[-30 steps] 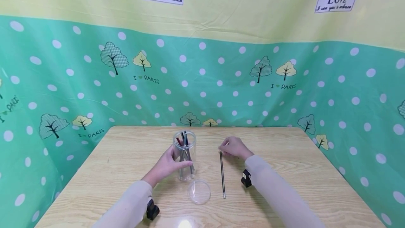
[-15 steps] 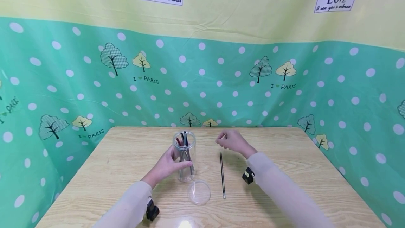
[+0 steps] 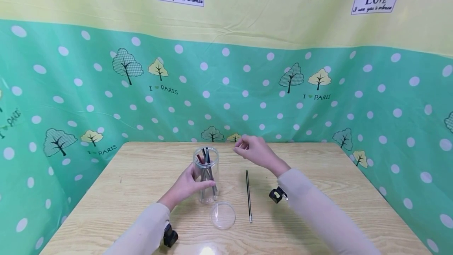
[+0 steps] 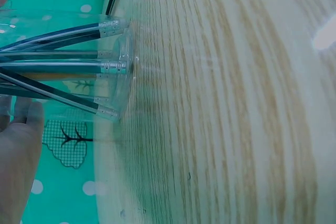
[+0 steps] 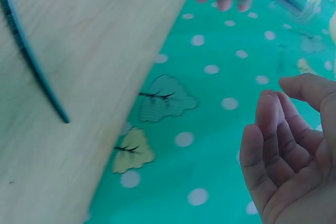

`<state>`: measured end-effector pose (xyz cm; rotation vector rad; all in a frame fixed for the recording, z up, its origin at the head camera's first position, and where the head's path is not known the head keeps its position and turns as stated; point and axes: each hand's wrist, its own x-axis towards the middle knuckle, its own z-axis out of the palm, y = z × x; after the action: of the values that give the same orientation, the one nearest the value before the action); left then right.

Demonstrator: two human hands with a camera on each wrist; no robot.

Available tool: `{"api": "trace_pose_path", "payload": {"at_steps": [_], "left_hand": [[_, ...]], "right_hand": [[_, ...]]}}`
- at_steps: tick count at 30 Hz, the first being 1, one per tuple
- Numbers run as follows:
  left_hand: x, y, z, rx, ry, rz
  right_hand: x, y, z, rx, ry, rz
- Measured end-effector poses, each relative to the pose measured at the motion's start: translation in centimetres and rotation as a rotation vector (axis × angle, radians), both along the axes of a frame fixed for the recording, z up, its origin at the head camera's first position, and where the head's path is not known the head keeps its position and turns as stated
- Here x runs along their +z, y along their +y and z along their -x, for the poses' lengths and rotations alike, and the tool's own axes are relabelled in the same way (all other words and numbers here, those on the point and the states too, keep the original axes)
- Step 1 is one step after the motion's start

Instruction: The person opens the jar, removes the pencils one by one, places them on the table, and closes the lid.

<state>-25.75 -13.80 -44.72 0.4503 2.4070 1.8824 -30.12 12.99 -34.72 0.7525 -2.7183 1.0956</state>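
Observation:
My left hand (image 3: 187, 185) grips a clear jar (image 3: 206, 165) that stands upright on the table, its top uncovered. Inside it lean several pencils (image 4: 113, 66), mostly dark, with eraser ends down at the base in the left wrist view; one red one shows at the mouth. A round transparent lid (image 3: 223, 215) lies flat in front of the jar. To the right of these, a dark pencil (image 3: 249, 198) lies on the wood. My right hand (image 3: 256, 150) hovers beyond that pencil; its fingers (image 5: 265, 114) are loosely bent with nothing between them.
The pale wooden table (image 3: 336, 200) ends at a back edge near my right hand. Behind and beside it hangs a green and yellow curtain (image 3: 226, 89) with dots and trees. Each wrist carries a small black camera (image 3: 170, 236).
My right hand has left the far end of the loose pencil, rising and moving away and slightly left. The pencil stays on the table. My left hand and the jar have not moved.

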Motion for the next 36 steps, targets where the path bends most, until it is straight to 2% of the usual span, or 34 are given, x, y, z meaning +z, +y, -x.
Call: {"api": "trace_pose_path", "payload": {"at_steps": [7, 18, 26, 31, 36], "left_hand": [[0.0, 0.0, 0.0, -0.013, 0.01, -0.016], [0.1, -0.2, 0.1, -0.037, -0.004, -0.024], [0.2, -0.2, -0.1, -0.05, 0.0, -0.014], [0.3, -0.2, -0.1, -0.039, -0.011, -0.022], [0.3, -0.1, -0.2, -0.058, -0.012, -0.04]], "right_hand": [[2.1, -1.3, -1.9, 0.059, 0.084, 0.008], [3.0, -3.3, -3.8, 0.192, 0.189, -0.062], [3.1, -4.5, -4.4, 0.321, 0.177, -0.096], [2.9, -5.2, -4.6, 0.34, 0.157, -0.128], [2.6, -5.8, -4.8, 0.356, 0.17, -0.153]]}}
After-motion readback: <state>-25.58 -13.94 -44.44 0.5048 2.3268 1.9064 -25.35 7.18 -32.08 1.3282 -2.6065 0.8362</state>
